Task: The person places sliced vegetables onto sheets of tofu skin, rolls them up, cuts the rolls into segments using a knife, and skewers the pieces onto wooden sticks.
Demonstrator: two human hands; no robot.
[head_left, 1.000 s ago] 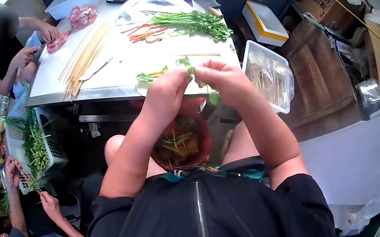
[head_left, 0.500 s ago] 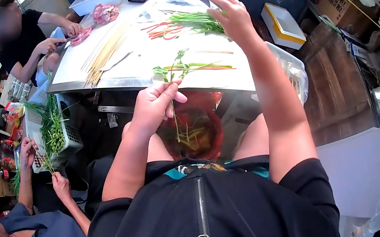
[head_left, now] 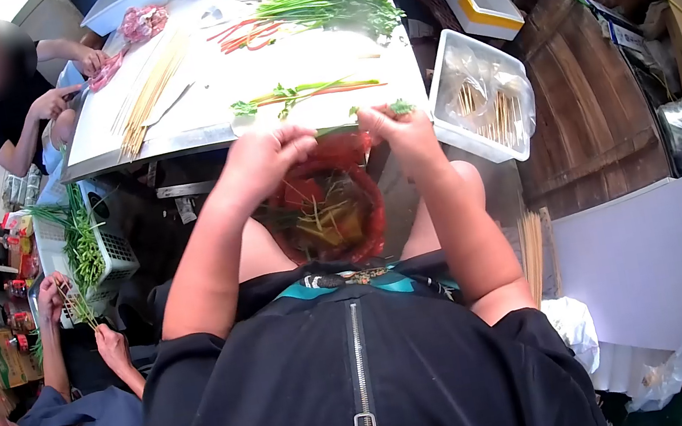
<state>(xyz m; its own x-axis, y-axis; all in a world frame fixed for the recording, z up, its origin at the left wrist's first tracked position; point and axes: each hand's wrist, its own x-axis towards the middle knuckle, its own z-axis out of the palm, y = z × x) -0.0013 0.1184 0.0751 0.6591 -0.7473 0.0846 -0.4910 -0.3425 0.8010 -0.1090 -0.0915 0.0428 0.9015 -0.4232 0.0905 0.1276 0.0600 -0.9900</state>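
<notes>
Head view: right hand [head_left: 393, 130] and left hand [head_left: 270, 154] raised at the near edge of the white table [head_left: 93, 133], leafy green sprig [head_left: 402, 106] at the right.

Right hand pinches the sprig, leaves showing past its fingers; left hand is apart from it, fingers curled and tips drawn together, whether gripping a stem cannot be told. Red bucket [head_left: 373, 208], below and between the forearms, contains yellowish-green scraps. On the table, just beyond the hands: green stems [head_left: 338, 86] lying crosswise. Farther back: red strips [head_left: 244, 36] beside a bunch of greens [head_left: 353, 12]; wooden skewers [head_left: 149, 92] to their left. White tray [head_left: 442, 106], right of the right hand, contains bagged sticks [head_left: 497, 113].
</notes>
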